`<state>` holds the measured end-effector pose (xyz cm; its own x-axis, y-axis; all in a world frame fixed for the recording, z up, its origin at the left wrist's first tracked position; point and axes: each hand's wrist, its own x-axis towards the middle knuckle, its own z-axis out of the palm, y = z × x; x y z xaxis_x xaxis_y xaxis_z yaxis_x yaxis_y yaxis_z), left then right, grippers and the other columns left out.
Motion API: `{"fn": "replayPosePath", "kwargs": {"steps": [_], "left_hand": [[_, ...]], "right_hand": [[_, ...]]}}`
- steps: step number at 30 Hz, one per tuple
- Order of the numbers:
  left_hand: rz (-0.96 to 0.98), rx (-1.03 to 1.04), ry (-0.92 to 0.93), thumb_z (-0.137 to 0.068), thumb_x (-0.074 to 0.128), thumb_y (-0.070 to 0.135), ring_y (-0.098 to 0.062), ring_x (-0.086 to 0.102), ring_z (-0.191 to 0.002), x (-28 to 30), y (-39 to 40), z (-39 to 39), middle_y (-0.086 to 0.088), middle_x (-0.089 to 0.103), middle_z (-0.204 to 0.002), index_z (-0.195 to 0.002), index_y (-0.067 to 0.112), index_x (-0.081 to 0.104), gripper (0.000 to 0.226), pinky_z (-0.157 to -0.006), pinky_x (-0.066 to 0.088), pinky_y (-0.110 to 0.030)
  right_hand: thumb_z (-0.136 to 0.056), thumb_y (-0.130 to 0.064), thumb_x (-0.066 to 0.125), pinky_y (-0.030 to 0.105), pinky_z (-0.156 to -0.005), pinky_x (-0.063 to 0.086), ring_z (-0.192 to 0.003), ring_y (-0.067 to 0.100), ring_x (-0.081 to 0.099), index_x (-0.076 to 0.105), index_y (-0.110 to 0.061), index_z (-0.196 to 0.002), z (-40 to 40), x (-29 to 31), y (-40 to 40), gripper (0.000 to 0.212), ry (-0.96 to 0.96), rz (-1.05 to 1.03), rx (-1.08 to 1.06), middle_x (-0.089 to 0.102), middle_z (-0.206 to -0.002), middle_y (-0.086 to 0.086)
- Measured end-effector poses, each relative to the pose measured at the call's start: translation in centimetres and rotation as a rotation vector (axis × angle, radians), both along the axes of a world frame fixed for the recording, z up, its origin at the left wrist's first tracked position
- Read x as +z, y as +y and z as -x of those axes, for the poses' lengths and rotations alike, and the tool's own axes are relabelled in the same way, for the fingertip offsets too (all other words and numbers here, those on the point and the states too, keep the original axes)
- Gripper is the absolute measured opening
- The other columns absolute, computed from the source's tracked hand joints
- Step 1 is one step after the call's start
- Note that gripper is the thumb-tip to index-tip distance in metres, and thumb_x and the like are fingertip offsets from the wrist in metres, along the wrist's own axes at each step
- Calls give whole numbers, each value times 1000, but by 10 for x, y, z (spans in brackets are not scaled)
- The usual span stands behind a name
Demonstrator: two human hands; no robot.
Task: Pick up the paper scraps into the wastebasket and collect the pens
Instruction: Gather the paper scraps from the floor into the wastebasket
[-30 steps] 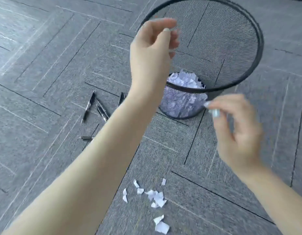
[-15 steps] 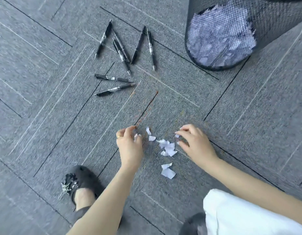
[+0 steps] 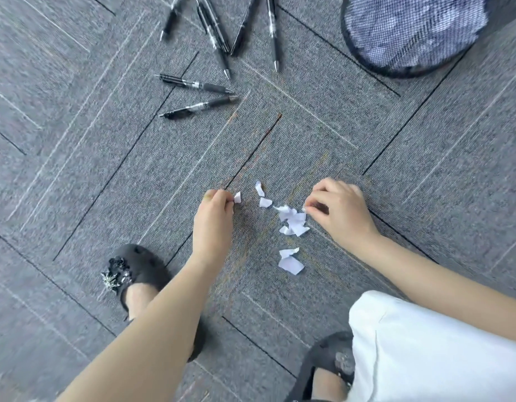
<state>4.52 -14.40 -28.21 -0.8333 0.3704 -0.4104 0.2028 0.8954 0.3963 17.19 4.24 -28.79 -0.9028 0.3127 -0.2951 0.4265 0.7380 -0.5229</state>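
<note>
Since half a second ago, little has been shifted: both hands have been kept low on the carpeted floor [image 3: 425,158] at the scrap cluster, and the view has been brought slightly closer. A small white scrap [image 3: 237,197] is pinched at the fingertips of the left hand [image 3: 214,211], whose fingers are curled together round it. The right hand [image 3: 339,211] is curled too, with its fingertips brought together at the right edge of the paper scraps [image 3: 291,220]; whether a piece is actually held there cannot be told. Two more pieces lie between the hands, and a further pair [image 3: 290,261] rests nearer the person, just below the main heap. These scraps can be judged very light, thin and limp, easily crumpled or blown aside, so a fingertip pinch at a raised edge, or a gathering sweep into a pile, would be called for. The pens [image 3: 210,36] are scattered well apart from both hands at the top of the view, untouched; being stiff and smooth, they could be taken by the barrel. The wastebasket [image 3: 410,33], already holding white paper behind its mesh, stands at the upper right, well away from the hands
</note>
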Motion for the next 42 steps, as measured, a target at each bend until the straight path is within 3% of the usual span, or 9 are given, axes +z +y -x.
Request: {"fn": "replayPosePath", "kwargs": {"steps": [7, 12, 16, 20, 26, 30, 34, 39, 42], "left_hand": [[-73, -113, -9, -94, 46, 8, -15, 50, -82, 3, -9, -2, 0, 40, -116, -132, 16, 46, 39, -71, 43, -25], [-46, -396, 60, -85, 56, -6, -23, 55, -84, -4, -21, 5, -13, 55, -111, -118, 3, 60, 35, -66, 53, -31], [-30, -522, 80, -76, 66, -9, -28, 57, -78, -7, -32, 10, -13, 58, -103, -111, 3, 63, 38, -55, 55, -39], [-1, -628, 102, -68, 70, -14, -28, 56, -82, -11, -51, 14, -6, 50, -113, -113, 7, 61, 51, -55, 56, -39], [47, -680, 81, -66, 73, -11, -29, 60, -73, -4, -49, 25, -13, 61, -94, -105, 7, 66, 44, -47, 53, -33], [44, -738, 88, -61, 78, -7, -28, 60, -65, -2, -47, 28, -12, 61, -82, -88, 4, 69, 30, -42, 49, -29], [72, -701, 78, -67, 72, -10, -25, 53, -58, -6, -39, 28, -9, 54, -75, -73, 2, 60, 18, -41, 45, -28], [-44, -304, -71, -90, 53, 11, -22, 55, -78, 3, -15, 17, -7, 59, -93, -91, 3, 63, 13, -73, 50, -39], [-165, -348, -146, -88, 58, 12, -18, 53, -72, 11, 6, 7, -5, 58, -96, -87, 4, 66, 12, -70, 49, -36]], "right_hand": [[-78, -29, 60, 38, -102, 23, -117, 18, 47, 64, -25, -71, -27, -6, -26, 9, 38, -37, 328, 62, -119, -5], [-68, -16, 78, 36, -82, 47, -90, 22, 63, 66, -16, -74, -19, -8, -22, 13, 63, 32, 406, 68, -95, 0], [-72, -13, 74, 31, -66, 47, -72, 20, 59, 66, -11, -76, -13, -12, -21, 9, 104, 70, 399, 62, -78, 1], [-77, -12, 70, 28, -67, 46, -71, 17, 55, 66, -13, -83, -13, -11, -21, 7, 98, 131, 327, 61, -77, -1], [-84, -14, 63, 29, -67, 46, -73, 18, 57, 62, -12, -84, -9, -7, -24, 3, 26, 176, 223, 62, -78, -1], [-85, -13, 62, 28, -70, 41, -81, 20, 60, 61, -13, -110, -5, -5, -24, 26, -2, 183, 174, 65, -86, 2], [-89, -16, 56, 29, -73, 40, -86, 22, 58, 56, -16, -124, 0, -3, -25, 35, -50, 182, 191, 62, -92, 4], [-86, -15, 61, 41, -65, 49, -74, 28, 59, 67, -10, -101, 0, -3, -23, 17, -36, 183, 213, 56, -89, 7], [-80, -11, 67, 44, -59, 54, -72, 28, 64, 70, -7, -89, -1, -5, -22, 10, 20, 127, 279, 59, -105, 9]]}}
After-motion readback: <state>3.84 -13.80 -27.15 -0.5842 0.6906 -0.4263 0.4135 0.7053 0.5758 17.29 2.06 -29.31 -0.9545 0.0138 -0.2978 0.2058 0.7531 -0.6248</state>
